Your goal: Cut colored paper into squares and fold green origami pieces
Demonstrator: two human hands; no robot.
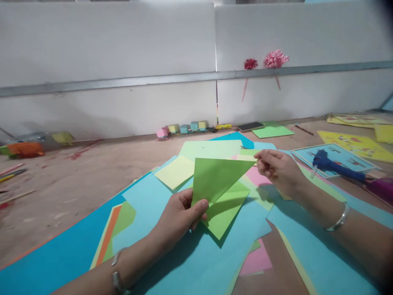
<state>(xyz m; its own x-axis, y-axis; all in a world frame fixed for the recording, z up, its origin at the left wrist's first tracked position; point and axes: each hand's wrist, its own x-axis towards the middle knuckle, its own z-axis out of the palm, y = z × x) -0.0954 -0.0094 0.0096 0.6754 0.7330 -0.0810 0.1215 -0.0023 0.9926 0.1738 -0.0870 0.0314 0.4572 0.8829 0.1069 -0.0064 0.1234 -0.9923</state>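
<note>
A light green sheet of paper (216, 176), folded into a triangle, is held up in front of me. My left hand (184, 209) grips its lower left corner, thumb on the near face and fingers behind. At the sheet's far right tip, my right hand (274, 170) pinches the pointed corner. Another green paper surface (224, 213) shows below the triangle, shaded by it; whether it is part of the same sheet I cannot tell. Beneath both hands lie large light blue sheets (245, 246). A pale yellow square of paper (175, 172) lies left of the triangle.
A glue gun (337, 168) with a blue body lies at the right, over a blue picture card (334, 157). Small paper cubes (184, 129), a dark phone-like slab (251, 127) and a green sheet (272, 130) sit by the white wall. Pencils (12, 175) lie far left.
</note>
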